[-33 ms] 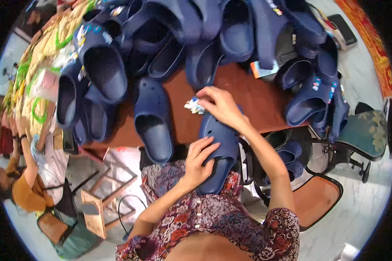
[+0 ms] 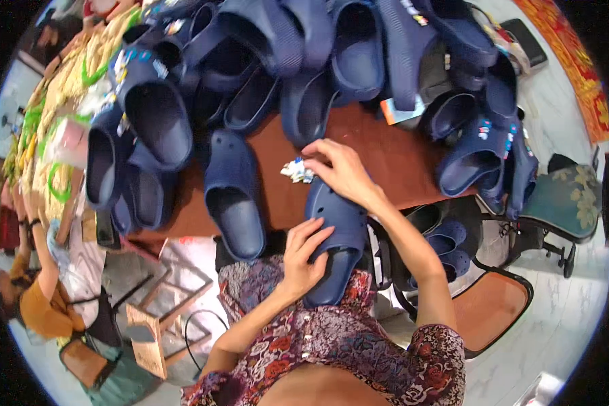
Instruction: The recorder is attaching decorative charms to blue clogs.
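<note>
A dark blue clog (image 2: pixel 342 220) with round holes in its upper lies across the near table edge and my lap. My left hand (image 2: pixel 304 260) grips it from the left side, fingers over the upper and thumb by the foot opening. Just beyond the clog's toe, my right hand (image 2: pixel 342 172) reaches over with thumb and forefinger curved but apart. Its fingertips are at the edge of a small heap of white and blue charms (image 2: pixel 295 171), too small to tell one by one. To the left, a second plain clog (image 2: pixel 233 196) rests toe away from me.
Several dark blue clogs (image 2: pixel 357 51) are piled along the far side of the brown table (image 2: pixel 392 149). More clogs with coloured charms (image 2: pixel 484 149) stand at the right. Chairs (image 2: pixel 494 308) flank me. At left, another person (image 2: pixel 47 301) works by a netted heap (image 2: pixel 68 101).
The view has shifted slightly, so the table and clogs sit a little differently. My right fingertips are slightly nearer the charm heap's right edge. My left hand keeps its grip on the clog.
</note>
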